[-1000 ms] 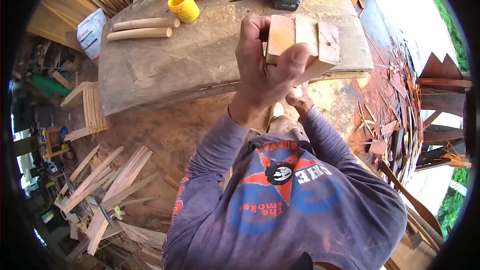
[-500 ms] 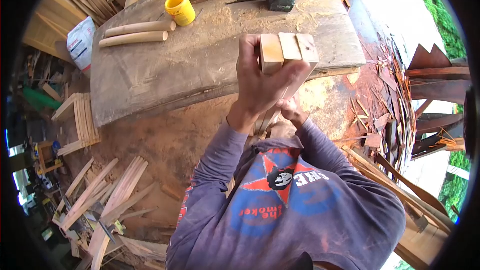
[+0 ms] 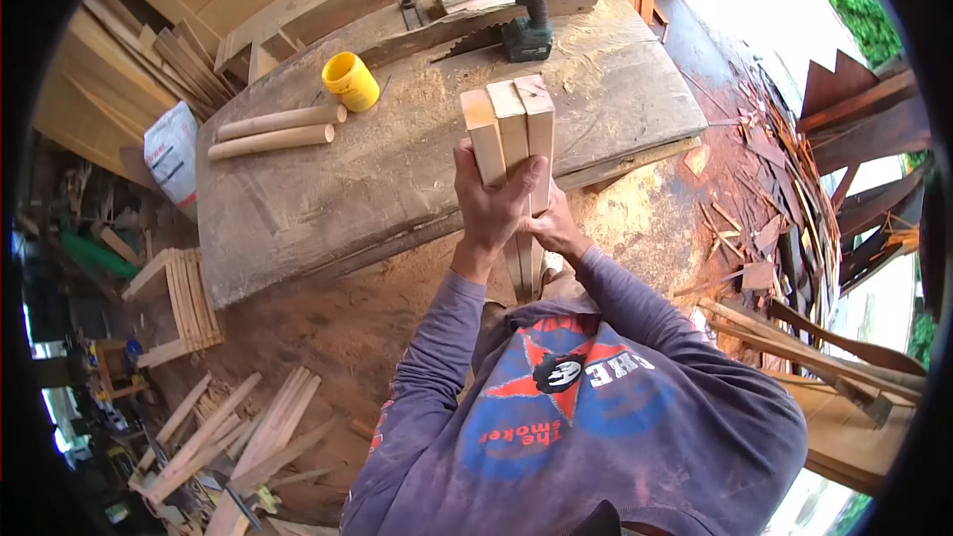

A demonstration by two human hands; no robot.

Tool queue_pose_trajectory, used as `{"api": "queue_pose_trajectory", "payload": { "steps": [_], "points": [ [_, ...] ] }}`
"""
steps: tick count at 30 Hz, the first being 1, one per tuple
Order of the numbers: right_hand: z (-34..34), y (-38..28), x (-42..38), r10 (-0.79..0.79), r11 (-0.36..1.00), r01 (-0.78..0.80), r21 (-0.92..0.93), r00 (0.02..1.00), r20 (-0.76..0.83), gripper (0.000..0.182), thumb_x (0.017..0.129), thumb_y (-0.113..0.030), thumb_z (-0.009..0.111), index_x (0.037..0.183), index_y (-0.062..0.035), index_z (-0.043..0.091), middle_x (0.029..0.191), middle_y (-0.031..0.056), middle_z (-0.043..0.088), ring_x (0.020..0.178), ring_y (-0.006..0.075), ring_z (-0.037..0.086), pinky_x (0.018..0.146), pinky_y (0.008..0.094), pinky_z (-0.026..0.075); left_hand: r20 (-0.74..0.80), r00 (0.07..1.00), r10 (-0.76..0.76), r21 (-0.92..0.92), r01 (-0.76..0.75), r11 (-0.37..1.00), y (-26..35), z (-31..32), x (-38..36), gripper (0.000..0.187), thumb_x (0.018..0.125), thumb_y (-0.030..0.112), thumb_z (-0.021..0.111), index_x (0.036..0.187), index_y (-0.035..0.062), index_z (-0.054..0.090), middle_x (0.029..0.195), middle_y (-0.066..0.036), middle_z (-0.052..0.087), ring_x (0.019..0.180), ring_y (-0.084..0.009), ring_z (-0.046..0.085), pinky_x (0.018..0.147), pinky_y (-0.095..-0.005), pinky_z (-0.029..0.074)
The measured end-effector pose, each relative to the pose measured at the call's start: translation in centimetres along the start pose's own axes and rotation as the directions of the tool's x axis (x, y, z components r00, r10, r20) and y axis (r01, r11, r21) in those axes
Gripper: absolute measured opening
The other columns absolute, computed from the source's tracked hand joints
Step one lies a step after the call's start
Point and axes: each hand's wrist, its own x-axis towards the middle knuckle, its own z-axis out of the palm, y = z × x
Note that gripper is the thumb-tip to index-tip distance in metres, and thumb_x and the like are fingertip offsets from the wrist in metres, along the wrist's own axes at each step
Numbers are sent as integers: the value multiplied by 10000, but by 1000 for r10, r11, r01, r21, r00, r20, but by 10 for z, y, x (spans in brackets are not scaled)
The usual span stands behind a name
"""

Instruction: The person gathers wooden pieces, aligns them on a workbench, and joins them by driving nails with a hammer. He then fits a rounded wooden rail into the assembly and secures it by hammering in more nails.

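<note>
Three pale wooden bars (image 3: 510,129) stand upright, bundled side by side in front of my chest, their sawn ends facing up. My left hand (image 3: 491,206) is wrapped around the bundle from the left, thumb across the near face. Lower down and to the right, my right hand (image 3: 558,228) grips the same bars, its fingers partly hidden behind them. The bars' lower ends run down between my arms, and their feet are out of sight.
Ahead, a dusty workbench (image 3: 298,218) carries a cordless drill (image 3: 528,15), a yellow tub (image 3: 351,84) and two rounded wooden rods (image 3: 276,137). A handsaw blade (image 3: 472,42) lies beside the drill. Cut wood (image 3: 189,303) stands at left; bark scraps (image 3: 784,179) cover the right.
The bars now show more of their length above my hands, and both hands sit lower on them relative to the tops. My view has tilted up, bringing more of the bench's far side in.
</note>
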Motion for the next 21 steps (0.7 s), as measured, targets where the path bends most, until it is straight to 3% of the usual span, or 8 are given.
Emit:
{"api": "queue_pose_trajectory", "payload": {
  "steps": [3,7,8,12,14,16,19,21],
  "points": [
    [-7,-13,17,12,992,-16,127,999,31,956,694,-641,741,1352,-23,425,1161,118,526,1110,234,513,948,371,412,38,994,104,70,-107,992,12,-1,17,529,797,186,793,1137,5,429,1054,-117,576,958,-175,609,790,-306,531],
    [-23,-62,46,-227,965,231,123,973,-48,965,764,-746,572,1350,3,407,1250,140,520,1167,248,497,994,376,386,0,992,124,114,-123,986,45,1,45,591,823,280,775,1195,-32,437,1102,-131,563,960,-182,603,806,-301,522],
    [-24,-89,65,-320,921,339,192,939,-125,885,795,-678,601,1336,-2,420,1236,141,541,1117,235,537,970,372,414,8,992,127,113,-127,985,36,0,53,591,823,280,775,1195,-32,437,1102,-131,563,960,-182,603,806,-301,522],
    [-24,-161,115,-236,954,270,129,944,-231,703,851,-484,664,1319,2,464,1213,187,581,1049,226,588,907,341,471,-69,979,190,75,-185,980,15,4,70,516,834,246,767,1156,-27,471,1079,-112,567,950,-158,582,799,-291,501],
    [-17,-166,136,-135,976,160,147,976,-170,623,851,-478,676,1211,20,572,1102,194,637,998,204,615,858,322,492,-52,993,107,167,-97,981,12,3,72,450,834,206,755,1134,-12,501,1048,-97,571,935,-157,578,787,-303,492],
    [-19,-175,142,-112,989,129,77,975,-194,541,849,-480,685,1015,35,675,853,154,676,801,160,629,709,302,510,-49,979,198,327,-172,929,10,0,76,394,843,189,733,1112,10,506,1025,-52,581,893,-114,564,776,-276,481],
    [-17,-170,147,-89,988,56,-147,969,-229,448,898,-437,655,813,1,697,572,-18,522,556,60,443,481,264,380,49,957,287,549,-266,792,26,-2,70,371,755,155,751,1032,-2,562,876,-61,614,818,-142,597,716,-296,492],
    [-19,-172,151,-106,983,70,-169,971,-215,443,895,-427,657,840,9,706,564,41,556,524,77,456,468,285,394,89,960,267,578,-268,771,43,3,62,358,744,155,753,1008,1,567,846,-74,620,770,-163,610,685,-313,500]
  ]
}}
